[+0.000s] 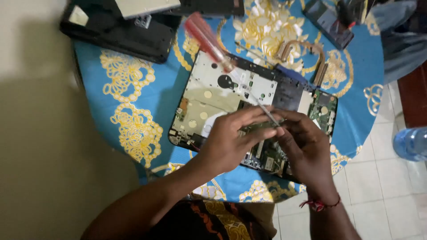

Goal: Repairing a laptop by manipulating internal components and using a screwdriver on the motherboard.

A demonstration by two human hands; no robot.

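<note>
Screwdriver [231,66] over the opened laptop [249,106] on the worktop [133,106]. Long axis diagonal: red handle upper-left, tip lower-right at the board. Left hand [231,142] and right hand [302,142] fingers pinch the thin steel shaft near the tip. Light, stiff, slick; board looks fragile.

This looks like a room in a home used as an informal repair spot rather than a fitted workshop. A small round table [133,80] wears a blue cloth patterned with yellow flowers, set on pale floor tiles [382,186] beside a plain cream wall [31,111]. An opened laptop chassis [213,95] lies on it, with a copper heat pipe [307,49] and more dark laptop parts [120,35] at the far side.
</note>
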